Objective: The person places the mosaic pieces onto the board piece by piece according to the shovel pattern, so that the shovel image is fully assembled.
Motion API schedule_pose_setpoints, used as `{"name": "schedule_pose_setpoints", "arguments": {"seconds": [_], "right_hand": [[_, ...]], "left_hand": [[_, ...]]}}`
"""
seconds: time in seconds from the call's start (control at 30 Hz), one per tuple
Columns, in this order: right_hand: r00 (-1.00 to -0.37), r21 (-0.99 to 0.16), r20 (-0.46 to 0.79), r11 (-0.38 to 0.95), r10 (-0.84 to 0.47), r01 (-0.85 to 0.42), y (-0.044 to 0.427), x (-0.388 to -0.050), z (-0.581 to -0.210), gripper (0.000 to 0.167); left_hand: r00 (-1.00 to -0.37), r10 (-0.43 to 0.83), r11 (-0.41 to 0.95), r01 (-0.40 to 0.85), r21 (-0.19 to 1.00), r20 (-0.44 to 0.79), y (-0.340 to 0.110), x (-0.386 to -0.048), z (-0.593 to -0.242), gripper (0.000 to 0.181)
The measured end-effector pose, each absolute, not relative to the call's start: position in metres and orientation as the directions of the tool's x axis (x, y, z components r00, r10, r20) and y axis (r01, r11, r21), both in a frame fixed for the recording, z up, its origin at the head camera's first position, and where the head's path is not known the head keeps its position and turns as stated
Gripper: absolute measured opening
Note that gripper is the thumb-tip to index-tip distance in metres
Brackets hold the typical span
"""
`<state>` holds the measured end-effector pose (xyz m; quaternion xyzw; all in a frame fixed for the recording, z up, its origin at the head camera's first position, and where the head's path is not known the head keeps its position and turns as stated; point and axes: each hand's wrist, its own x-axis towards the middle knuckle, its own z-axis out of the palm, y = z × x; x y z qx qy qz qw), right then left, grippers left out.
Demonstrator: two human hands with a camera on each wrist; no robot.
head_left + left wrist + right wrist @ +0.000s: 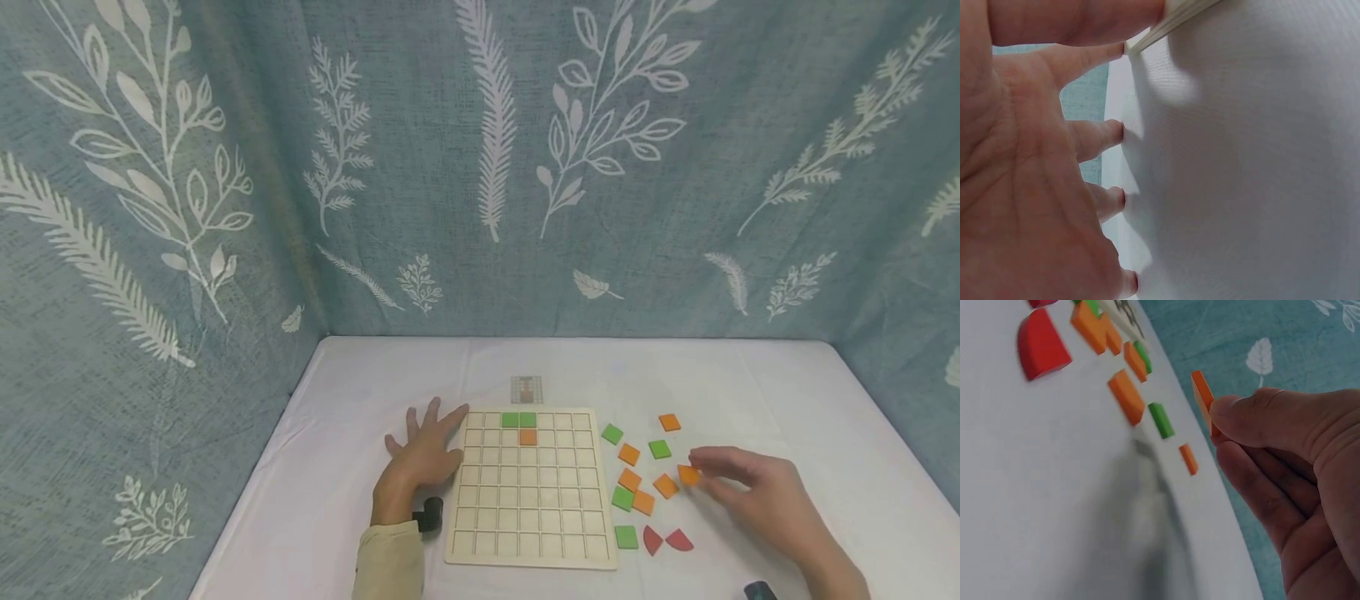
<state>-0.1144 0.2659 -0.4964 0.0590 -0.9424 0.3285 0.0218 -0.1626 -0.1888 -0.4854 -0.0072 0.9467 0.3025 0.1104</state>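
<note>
My right hand (pixel 765 492) pinches an orange square tile (pixel 1202 399) between thumb and fingers, raised above the white table to the right of the board. A wooden grid board (pixel 517 497) lies in the middle, with two green tiles (pixel 518 420) side by side in its far row and one orange tile (pixel 528 437) just below the right one. My left hand (pixel 426 450) is spread at the board's left edge, with the index fingertip and thumb against it. In the left wrist view the other fingertips (pixel 1113 132) rest on the table.
Several loose orange tiles (pixel 642 502) and green tiles (pixel 626 537) lie right of the board, two of them touching. Two red quarter-round pieces (pixel 679 540) are nearer the front. A small printed pattern card (pixel 527 389) sits behind the board. Patterned curtains (pixel 480 167) surround the table.
</note>
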Motion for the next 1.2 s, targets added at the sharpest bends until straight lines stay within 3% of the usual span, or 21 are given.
{"name": "schedule_pose_setpoints", "arguments": {"seconds": [0.2, 0.43, 1.2], "right_hand": [[-0.966, -0.617, 0.202, 0.745, -0.159, -0.252, 0.252, -0.125, -0.484, 0.04], [-0.901, -0.655, 0.35, 0.621, -0.255, -0.43, 0.234, -0.142, -0.482, 0.045], [-0.88, -0.769, 0.337, 0.442, -0.333, -0.462, 0.161, -0.177, -0.478, 0.033]], "left_hand": [[-0.975, 0.053, 0.818, -0.081, 0.569, -0.214, -0.19, -0.164, -0.488, 0.076], [-0.976, 0.053, 0.814, -0.081, 0.575, -0.213, -0.189, -0.164, -0.486, 0.077], [-0.974, 0.059, 0.811, -0.081, 0.58, -0.219, -0.19, -0.165, -0.487, 0.077]]}}
